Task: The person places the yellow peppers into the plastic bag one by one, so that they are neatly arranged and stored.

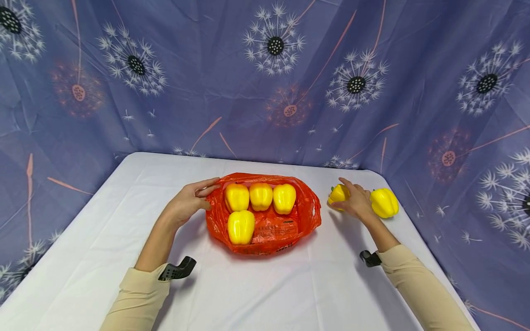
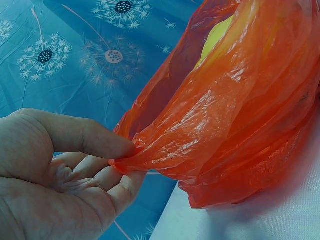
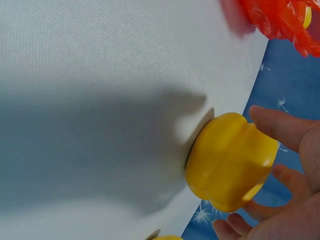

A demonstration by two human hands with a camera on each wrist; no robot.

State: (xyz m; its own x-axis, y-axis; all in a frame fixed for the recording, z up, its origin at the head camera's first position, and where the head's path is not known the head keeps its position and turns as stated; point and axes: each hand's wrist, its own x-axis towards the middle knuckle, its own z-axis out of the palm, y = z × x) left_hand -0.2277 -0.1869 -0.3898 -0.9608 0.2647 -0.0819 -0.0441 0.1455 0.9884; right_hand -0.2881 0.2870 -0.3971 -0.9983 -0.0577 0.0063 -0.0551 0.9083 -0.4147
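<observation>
My left hand (image 1: 187, 202) pinches the left rim of a red plastic bag (image 1: 304, 216) between thumb and fingers, drawing it into a point in the left wrist view. Several yellow bell peppers (image 1: 241, 227) sit inside the bag, whose mouth gapes wide. To the right, my right hand (image 1: 355, 200) hovers over a yellow bell pepper (image 3: 227, 162) on the table, its thumb and fingers spread loosely about it. Another yellow bell pepper (image 1: 384, 202) lies just right of that hand, partly seen at the bottom of the right wrist view.
A white cloth covers the table (image 1: 265, 294). Behind it and along both sides hangs a blue-purple curtain (image 1: 198, 82) with a dandelion print. Black wrist-worn devices (image 1: 178, 269) stick out near both sleeves.
</observation>
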